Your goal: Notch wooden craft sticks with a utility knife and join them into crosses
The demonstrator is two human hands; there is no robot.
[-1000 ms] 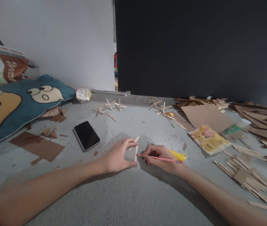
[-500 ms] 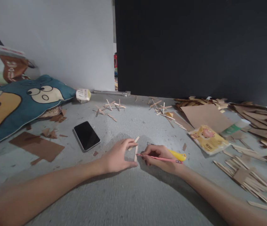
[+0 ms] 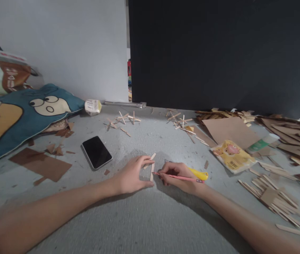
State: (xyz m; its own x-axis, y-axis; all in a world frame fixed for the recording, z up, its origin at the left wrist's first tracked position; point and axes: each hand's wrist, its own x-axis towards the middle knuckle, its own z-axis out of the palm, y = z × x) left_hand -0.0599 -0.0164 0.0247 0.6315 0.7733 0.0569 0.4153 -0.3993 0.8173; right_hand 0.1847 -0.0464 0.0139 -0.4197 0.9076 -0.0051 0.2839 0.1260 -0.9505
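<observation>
My left hand (image 3: 131,175) is closed on a small wooden craft stick (image 3: 152,171), gripping its ends between thumb and fingers on the tabletop. Behind it, a second craft stick (image 3: 153,156) lies slanted, partly covered by my fingers. My right hand (image 3: 176,174) pinches a pink pencil (image 3: 183,177), its tip at the right edge of the held stick. A yellow handle (image 3: 199,173) sticks out behind my right hand; whether it is held or lies on the table I cannot tell, and the rest of that tool is mostly hidden.
A black phone (image 3: 96,152) lies left of my hands. Cut sticks (image 3: 123,117) and brown cardboard (image 3: 42,165) are scattered about. On the right are a yellow packet (image 3: 233,157), a green-and-white tube (image 3: 263,143) and a pile of craft sticks (image 3: 274,201). A blue cushion (image 3: 49,106) sits far left.
The whole view has shifted very slightly. Both hands keep their grips, and the pencil tip stays at the stick's edge with barely any visible movement.
</observation>
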